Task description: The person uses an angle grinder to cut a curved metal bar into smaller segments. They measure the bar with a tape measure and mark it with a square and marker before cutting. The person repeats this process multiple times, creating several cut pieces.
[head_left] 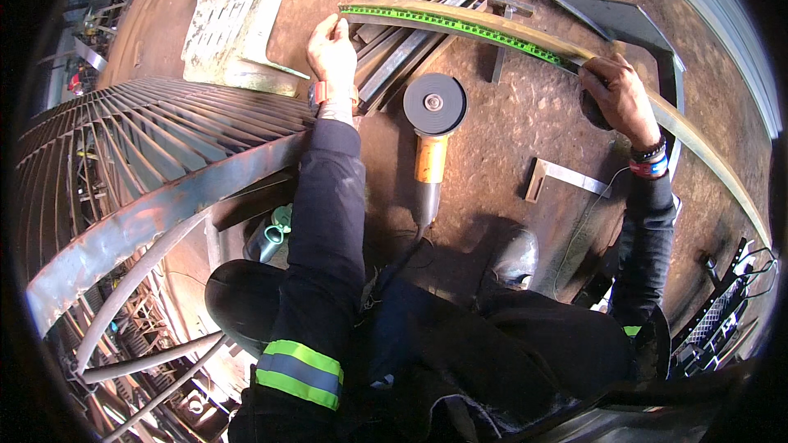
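A long rusty metal bar [706, 146] runs across in front of me, bent-looking in this wide view. Along its near side lies the green blade of a tape measure [460, 25], stretched from one hand to the other. My left hand [332, 53] is closed at the bar's left end, pinching the tape's end there. Farther right, my right hand [621, 97] is closed over the bar and the other end of the visible blade; its fingers hide most of the tape's case. Between my arms an angle grinder [431, 157] with a dark disc lies on the ground.
Several steel lengths [406, 57] are piled beyond the grinder. A try square [574, 177] lies right of it. A slatted metal frame [164, 197] stands at left, near a pale plastic chair [230, 25]. A dark angled steel piece [611, 12] lies far right. A green-topped container [269, 234] sits by my knee.
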Tool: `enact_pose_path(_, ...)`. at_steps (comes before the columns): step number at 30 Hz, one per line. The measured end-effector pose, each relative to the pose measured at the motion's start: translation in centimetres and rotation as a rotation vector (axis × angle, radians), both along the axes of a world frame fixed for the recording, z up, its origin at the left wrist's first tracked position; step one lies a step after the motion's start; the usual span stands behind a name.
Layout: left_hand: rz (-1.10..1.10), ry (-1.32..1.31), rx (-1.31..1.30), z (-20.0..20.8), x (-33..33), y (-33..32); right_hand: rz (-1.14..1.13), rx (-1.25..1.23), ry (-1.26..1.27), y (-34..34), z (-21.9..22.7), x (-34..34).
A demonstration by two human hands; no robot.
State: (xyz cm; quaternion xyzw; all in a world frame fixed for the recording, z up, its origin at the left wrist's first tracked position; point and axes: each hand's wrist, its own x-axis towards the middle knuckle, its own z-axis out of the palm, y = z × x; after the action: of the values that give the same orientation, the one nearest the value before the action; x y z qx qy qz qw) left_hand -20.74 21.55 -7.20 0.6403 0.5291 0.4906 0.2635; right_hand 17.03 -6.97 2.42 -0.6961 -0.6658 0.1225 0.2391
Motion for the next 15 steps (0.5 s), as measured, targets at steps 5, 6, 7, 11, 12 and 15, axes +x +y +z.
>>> enact_pose_path(5,-0.006,0.101,0.047,-1.2,-0.7,0.0,-0.007,-0.043,-0.008,-0.1,-1.1,1.3)
enact_pose_path(6,-0.005,0.106,0.055,-1.0,-0.2,-0.4,-0.001,-0.032,-0.017,-0.2,-1.2,1.5)
enact_pose_path(7,-0.005,0.112,0.065,-0.7,0.2,-0.7,0.004,-0.021,-0.026,-0.4,-1.3,1.7)
enact_pose_path(11,0.001,0.353,0.090,1.5,1.0,-2.2,-0.028,-0.012,-0.032,-0.7,-1.5,1.6)
enact_pose_path(12,0.008,0.496,0.151,1.9,1.5,-3.1,-0.046,0.054,-0.065,-0.8,-1.5,1.1)
enact_pose_path(15,-0.132,0.585,0.164,3.5,4.7,-7.8,-0.119,0.018,-0.189,-1.8,-2.1,2.1)
